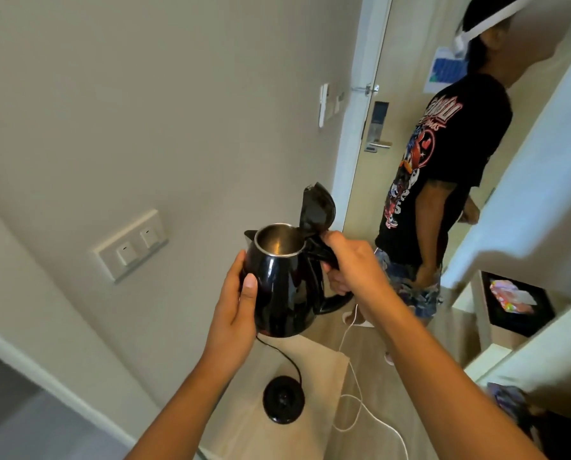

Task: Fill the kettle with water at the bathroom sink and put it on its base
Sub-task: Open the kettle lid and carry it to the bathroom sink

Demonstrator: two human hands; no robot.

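I hold a glossy black kettle [284, 287] in the air in front of me, its lid [317, 207] flipped up and the steel inside showing. My right hand [350, 263] grips the handle at the kettle's right side. My left hand [237, 313] presses against the kettle's left flank, thumb on the front. Below the kettle, the round black base [282, 400] lies on a light wooden surface [324, 363], with its black cord [290, 360] running up behind the kettle. The sink is not in view.
A double wall switch [130, 245] is on the beige wall to the left. A white cable [360, 403] trails over the floor. Another person [443, 180] in a black printed T-shirt stands by the door [370, 127]. White furniture [516, 207] and a dark box [516, 303] are at right.
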